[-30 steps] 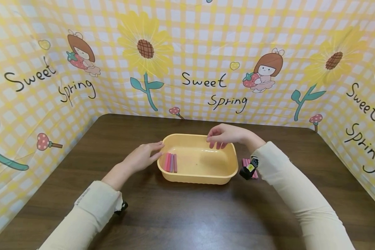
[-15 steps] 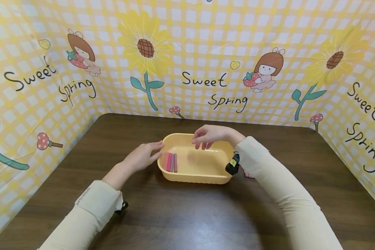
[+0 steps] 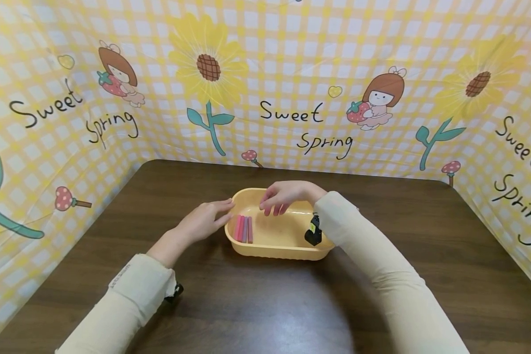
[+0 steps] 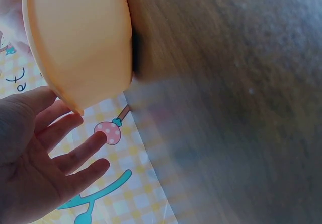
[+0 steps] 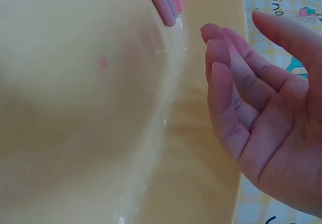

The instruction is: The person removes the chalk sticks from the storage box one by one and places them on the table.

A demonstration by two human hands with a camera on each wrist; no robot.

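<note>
A yellow plastic basin (image 3: 283, 252) stands on the brown table. Several slim pink and purple sticks (image 3: 243, 229) lie side by side at its left end; their ends also show in the right wrist view. With fingers mostly straight, my left hand (image 3: 201, 221) touches the basin's left rim. In the left wrist view, the fingertips (image 4: 75, 121) are right at the rim and two other fingers are spread away from it. Over the basin, to the right of the sticks, hovers my right hand (image 3: 285, 196), its fingers loosely bent and nothing between them.
The wooden table (image 3: 230, 305) spreads around the basin. A yellow checked cloth (image 3: 287, 64) with flowers and lettering hangs behind it and along both sides. My right sleeve (image 3: 371, 250) crosses the table at the right, over the basin's right end.
My right hand has moved left across the basin, towards the sticks. Its forearm now hides the pink sticks that lay on the table at the right. The left hand stays at the rim.
</note>
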